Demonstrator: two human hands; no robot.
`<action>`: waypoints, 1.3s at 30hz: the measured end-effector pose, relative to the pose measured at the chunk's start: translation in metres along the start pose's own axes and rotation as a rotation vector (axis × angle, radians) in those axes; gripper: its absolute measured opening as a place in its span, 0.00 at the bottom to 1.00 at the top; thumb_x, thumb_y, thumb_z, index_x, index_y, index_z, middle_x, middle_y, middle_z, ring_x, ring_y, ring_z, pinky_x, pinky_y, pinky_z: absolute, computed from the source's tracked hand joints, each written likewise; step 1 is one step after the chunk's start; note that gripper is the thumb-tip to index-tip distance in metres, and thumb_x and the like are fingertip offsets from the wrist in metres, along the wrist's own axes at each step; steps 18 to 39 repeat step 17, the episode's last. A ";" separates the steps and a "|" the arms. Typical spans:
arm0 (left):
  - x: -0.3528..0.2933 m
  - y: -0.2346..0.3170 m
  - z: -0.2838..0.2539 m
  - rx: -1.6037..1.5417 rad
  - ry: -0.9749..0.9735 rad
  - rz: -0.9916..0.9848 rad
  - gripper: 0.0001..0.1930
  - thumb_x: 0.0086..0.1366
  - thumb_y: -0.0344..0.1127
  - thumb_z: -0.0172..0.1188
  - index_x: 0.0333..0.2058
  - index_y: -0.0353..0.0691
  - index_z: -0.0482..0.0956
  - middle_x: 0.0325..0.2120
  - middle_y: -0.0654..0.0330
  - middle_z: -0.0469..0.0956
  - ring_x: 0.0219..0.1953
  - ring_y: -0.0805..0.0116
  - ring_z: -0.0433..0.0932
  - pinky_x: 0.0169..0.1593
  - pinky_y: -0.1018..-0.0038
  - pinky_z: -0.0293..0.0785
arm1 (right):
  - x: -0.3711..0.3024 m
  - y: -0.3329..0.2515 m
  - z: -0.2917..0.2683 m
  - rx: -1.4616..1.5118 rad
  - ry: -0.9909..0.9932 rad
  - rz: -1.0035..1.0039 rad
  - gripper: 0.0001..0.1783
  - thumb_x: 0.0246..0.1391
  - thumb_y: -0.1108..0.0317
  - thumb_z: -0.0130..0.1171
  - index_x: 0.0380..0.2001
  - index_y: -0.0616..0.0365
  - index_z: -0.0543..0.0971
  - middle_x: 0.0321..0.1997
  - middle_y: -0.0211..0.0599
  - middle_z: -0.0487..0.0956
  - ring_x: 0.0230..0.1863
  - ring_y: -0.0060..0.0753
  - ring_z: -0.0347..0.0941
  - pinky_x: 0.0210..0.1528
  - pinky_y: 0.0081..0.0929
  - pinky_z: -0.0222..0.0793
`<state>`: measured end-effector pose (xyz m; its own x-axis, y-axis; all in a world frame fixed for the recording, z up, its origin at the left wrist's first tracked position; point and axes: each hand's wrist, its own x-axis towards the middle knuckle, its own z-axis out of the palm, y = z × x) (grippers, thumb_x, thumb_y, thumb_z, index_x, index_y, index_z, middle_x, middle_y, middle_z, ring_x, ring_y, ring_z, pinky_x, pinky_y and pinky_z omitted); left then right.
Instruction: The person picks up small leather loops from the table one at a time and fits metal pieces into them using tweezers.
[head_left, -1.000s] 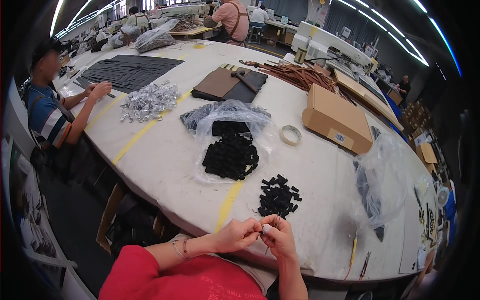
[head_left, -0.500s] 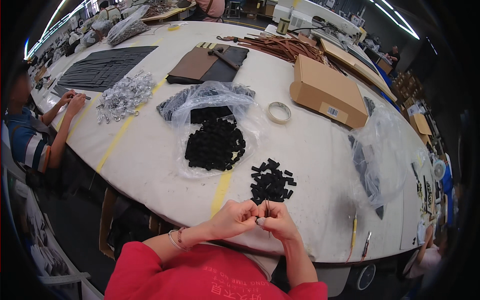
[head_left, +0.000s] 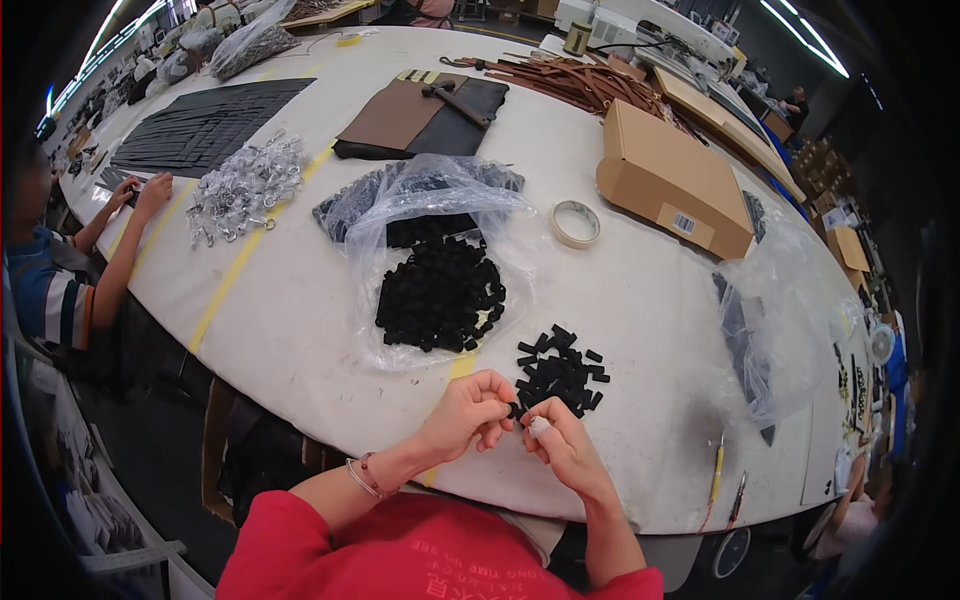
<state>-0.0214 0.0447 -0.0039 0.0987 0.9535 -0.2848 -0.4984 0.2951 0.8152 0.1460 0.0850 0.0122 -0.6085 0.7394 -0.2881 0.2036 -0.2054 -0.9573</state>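
My left hand (head_left: 465, 415) pinches a small black tube-like piece (head_left: 515, 410) between thumb and forefinger, its other fingers curled. Close against it, my right hand (head_left: 565, 448) is closed with its fingertips at the piece, holding a thin dark tool (head_left: 528, 406) that mostly hides in the grip. A white wrap covers one digit of that hand. Just beyond both hands lies a loose pile of short black tubes (head_left: 560, 372). Farther back, a clear plastic bag (head_left: 362, 290) lies open, with many more black pieces (head_left: 440, 290) spilling at its mouth.
Right of the bag are a tape roll (head_left: 575, 224) and a cardboard box (head_left: 670, 180). Metal clasps (head_left: 250, 190) and black strips (head_left: 205, 125) lie left, near a co-worker's hands (head_left: 145, 190). A yellow-handled tool (head_left: 717, 472) rests near the right edge.
My hands have drawn slightly apart, and the left has opened up its curl so the black piece shows. The thin tool, upright before, is now mostly hidden. The view has shifted a little.
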 end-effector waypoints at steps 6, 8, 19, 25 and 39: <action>0.001 -0.003 -0.003 -0.293 -0.004 -0.179 0.06 0.52 0.25 0.47 0.30 0.36 0.71 0.16 0.60 0.70 0.09 0.79 0.64 0.11 0.85 0.57 | 0.001 -0.002 0.000 -0.039 -0.087 0.040 0.09 0.52 0.66 0.44 0.32 0.59 0.69 0.21 0.25 0.68 0.20 0.11 0.61 0.19 0.10 0.57; 0.002 -0.005 -0.005 -0.317 -0.021 -0.204 0.06 0.51 0.24 0.46 0.28 0.35 0.71 0.17 0.58 0.72 0.07 0.78 0.63 0.09 0.86 0.54 | 0.000 -0.001 -0.001 -0.057 -0.037 0.059 0.08 0.52 0.66 0.45 0.32 0.59 0.70 0.20 0.24 0.68 0.20 0.11 0.62 0.18 0.10 0.57; -0.002 -0.012 -0.001 -0.343 -0.083 -0.234 0.07 0.50 0.23 0.45 0.28 0.35 0.71 0.15 0.57 0.71 0.06 0.78 0.61 0.09 0.86 0.52 | -0.008 0.000 -0.009 -0.172 -0.152 -0.047 0.09 0.50 0.68 0.48 0.34 0.60 0.71 0.18 0.31 0.72 0.21 0.16 0.67 0.24 0.13 0.60; -0.002 -0.012 -0.001 -0.343 -0.083 -0.234 0.07 0.50 0.23 0.45 0.28 0.35 0.71 0.15 0.57 0.71 0.06 0.78 0.61 0.09 0.86 0.52 | -0.008 0.000 -0.009 -0.172 -0.152 -0.047 0.09 0.50 0.68 0.48 0.34 0.60 0.71 0.18 0.31 0.72 0.21 0.16 0.67 0.24 0.13 0.60; -0.002 -0.012 -0.001 -0.343 -0.083 -0.234 0.07 0.50 0.23 0.45 0.28 0.35 0.71 0.15 0.57 0.71 0.06 0.78 0.61 0.09 0.86 0.52 | -0.008 0.000 -0.009 -0.172 -0.152 -0.047 0.09 0.50 0.68 0.48 0.34 0.60 0.71 0.18 0.31 0.72 0.21 0.16 0.67 0.24 0.13 0.60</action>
